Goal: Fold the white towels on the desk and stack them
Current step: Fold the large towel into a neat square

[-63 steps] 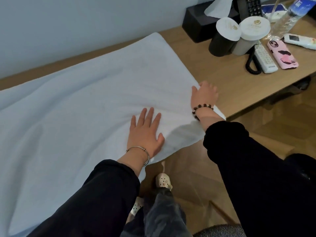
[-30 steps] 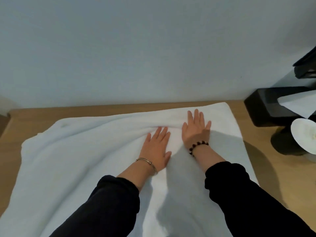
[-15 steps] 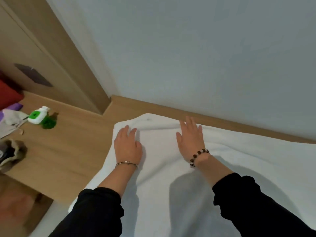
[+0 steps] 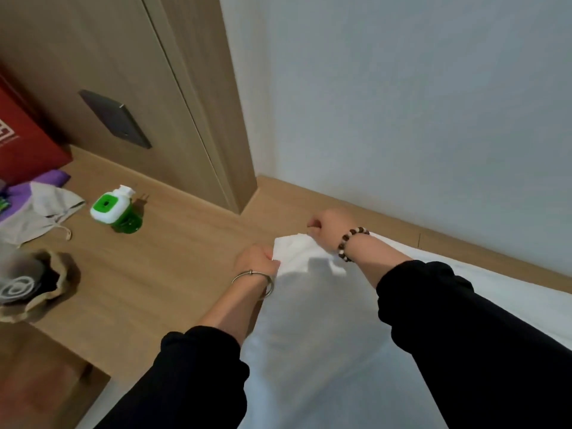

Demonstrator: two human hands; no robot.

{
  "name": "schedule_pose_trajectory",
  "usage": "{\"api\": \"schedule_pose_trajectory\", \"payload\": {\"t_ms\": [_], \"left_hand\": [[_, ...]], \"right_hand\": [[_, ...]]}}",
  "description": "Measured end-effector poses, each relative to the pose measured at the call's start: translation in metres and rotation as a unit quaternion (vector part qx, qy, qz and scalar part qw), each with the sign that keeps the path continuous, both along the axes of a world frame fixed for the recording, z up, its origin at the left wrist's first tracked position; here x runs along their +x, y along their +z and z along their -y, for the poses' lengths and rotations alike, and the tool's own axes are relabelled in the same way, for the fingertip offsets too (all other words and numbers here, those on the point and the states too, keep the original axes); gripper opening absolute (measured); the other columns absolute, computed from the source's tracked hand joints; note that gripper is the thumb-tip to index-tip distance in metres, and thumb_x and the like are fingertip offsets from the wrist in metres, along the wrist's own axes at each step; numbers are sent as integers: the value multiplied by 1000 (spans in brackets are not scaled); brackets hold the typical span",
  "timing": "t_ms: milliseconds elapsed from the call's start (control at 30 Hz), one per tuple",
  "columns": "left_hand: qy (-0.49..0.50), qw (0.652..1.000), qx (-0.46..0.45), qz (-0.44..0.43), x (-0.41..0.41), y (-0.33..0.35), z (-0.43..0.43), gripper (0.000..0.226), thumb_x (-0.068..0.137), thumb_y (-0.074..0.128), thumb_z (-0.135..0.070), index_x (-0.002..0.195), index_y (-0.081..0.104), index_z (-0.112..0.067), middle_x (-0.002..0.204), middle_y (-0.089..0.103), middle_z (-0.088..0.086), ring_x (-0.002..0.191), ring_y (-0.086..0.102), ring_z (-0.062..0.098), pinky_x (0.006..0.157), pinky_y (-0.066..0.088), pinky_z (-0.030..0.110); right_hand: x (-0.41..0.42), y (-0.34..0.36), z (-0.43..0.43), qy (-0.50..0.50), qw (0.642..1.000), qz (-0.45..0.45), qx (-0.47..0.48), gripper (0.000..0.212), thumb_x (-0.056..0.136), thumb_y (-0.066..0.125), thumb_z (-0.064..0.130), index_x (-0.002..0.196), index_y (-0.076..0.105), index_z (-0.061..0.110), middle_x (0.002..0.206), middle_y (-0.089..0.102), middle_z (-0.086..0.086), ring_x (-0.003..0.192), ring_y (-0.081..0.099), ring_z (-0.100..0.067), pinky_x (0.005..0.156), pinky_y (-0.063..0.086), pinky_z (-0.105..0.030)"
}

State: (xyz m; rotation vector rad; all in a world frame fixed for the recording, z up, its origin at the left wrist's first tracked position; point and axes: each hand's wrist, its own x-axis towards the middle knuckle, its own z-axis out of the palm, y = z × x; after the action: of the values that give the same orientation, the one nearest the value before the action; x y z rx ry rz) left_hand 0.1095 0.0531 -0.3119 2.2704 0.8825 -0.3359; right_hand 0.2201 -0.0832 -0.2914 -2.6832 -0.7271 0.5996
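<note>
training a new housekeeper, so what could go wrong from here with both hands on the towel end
1. The left hand and right hand each pinch only the edge of the white towel; so thin a grip could slip as the end lifts.
2. The hands hold separate corners, so if one leads, the fold may land skewed.
3. The rest of the towel lies loose on the desk and might drag or bunch.

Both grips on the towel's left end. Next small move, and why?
Probably lift that end and carry it rightward over the rest of the white towel for a half fold. The left grip pinches the near corner, the right grip the far corner, and the remaining towel lies spread on the desk to the right.
</note>
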Motion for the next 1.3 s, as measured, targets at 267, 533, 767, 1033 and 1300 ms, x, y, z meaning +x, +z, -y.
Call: {"api": "schedule_pose_trajectory", "payload": {"t_ms": [267,533,767,1033,1300], "left_hand": [[76,985,-94,122,35,-3,-32,34,86,61,-11,63,40,-23,73,50,0,77,46,20,58,29,25],[-3,986,-166,20,39,6,-47,24,83,69,-31,70,56,-15,66,56,5,59,50,22,55,38,22],[-107,982,-104,-117,-44,20,-58,23,83,66,-26,65,67,-12,51,62,-5,48,56,8,55,47,18],[69,996,-43,-46,-48,5,-73,26,94,45,-11,89,62,7,104,60,30,86,56,33,58,27,32],[78,990,86,82,-60,-21,-58,14,92,54,-26,84,47,-17,83,59,10,81,53,32,61,30,30]], "right_hand": [[23,-9,-43,3,991,-117,63,37,85,65,34,61,43,16,59,42,-1,56,40,-19,53,32,-28],[29,-36,-67,-111,987,105,41,26,97,47,34,78,46,17,84,61,-8,80,56,-29,63,32,-29],[28,-46,-70,-102,985,139,9,27,99,43,37,87,51,14,79,55,-6,71,48,-25,61,32,-29],[32,-43,-67,-106,984,144,25,25,100,43,32,97,55,11,86,62,-9,78,56,-29,62,33,-30],[-3,-22,-84,66,942,311,107,20,81,57,6,101,58,7,106,56,-12,100,47,-33,80,34,-34]]}}
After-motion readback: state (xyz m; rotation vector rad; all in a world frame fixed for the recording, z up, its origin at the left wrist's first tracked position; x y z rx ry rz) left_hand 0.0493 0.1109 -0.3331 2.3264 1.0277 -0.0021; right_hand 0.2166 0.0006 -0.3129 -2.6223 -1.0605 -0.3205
